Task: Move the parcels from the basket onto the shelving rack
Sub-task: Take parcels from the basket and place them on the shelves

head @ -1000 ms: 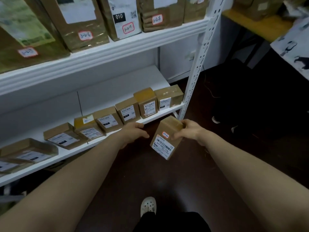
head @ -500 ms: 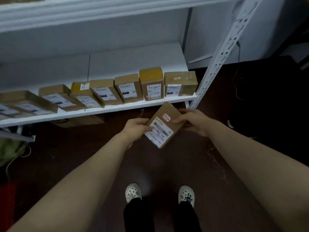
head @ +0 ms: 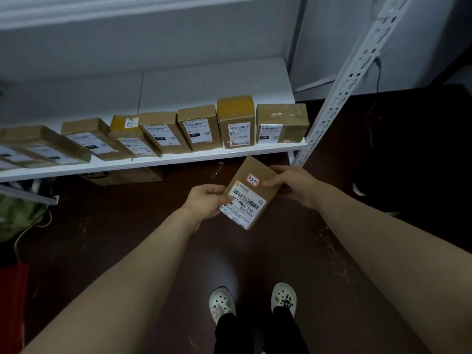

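Brown cardboard parcel [head: 251, 190] with a white barcode label sits mid-frame, tilted, pinched at its lower-left edge by the left hand [head: 208, 200] and gripped at its upper-right by the right hand [head: 293, 185], below the white shelving rack [head: 153, 160] lined with boxes.

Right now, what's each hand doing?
Left hand: grips the labelled cardboard parcel at its left edge.
Right hand: grips the same parcel's right edge.
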The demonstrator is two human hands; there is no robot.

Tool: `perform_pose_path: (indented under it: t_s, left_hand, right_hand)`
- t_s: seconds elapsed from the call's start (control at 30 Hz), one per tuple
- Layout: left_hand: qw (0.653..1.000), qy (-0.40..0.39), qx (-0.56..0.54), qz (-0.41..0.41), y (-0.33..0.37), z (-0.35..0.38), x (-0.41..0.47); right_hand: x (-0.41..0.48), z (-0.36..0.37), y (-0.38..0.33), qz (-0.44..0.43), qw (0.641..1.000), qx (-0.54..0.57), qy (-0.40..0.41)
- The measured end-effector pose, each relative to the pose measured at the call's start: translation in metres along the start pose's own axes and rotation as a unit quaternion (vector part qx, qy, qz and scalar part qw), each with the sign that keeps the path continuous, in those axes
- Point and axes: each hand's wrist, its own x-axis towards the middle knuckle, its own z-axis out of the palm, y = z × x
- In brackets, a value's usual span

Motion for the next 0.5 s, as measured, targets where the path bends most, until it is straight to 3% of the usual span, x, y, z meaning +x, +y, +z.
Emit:
perform_pose_path:
  t_s: [0.5]
  left_hand:
    - [0.988, -0.061, 0.14, 0.038, -0.066, 0.021, 0.106]
  right_hand:
    - [0.103, -0.005, 0.062, -0.041, 0.997, -0.058, 0.037]
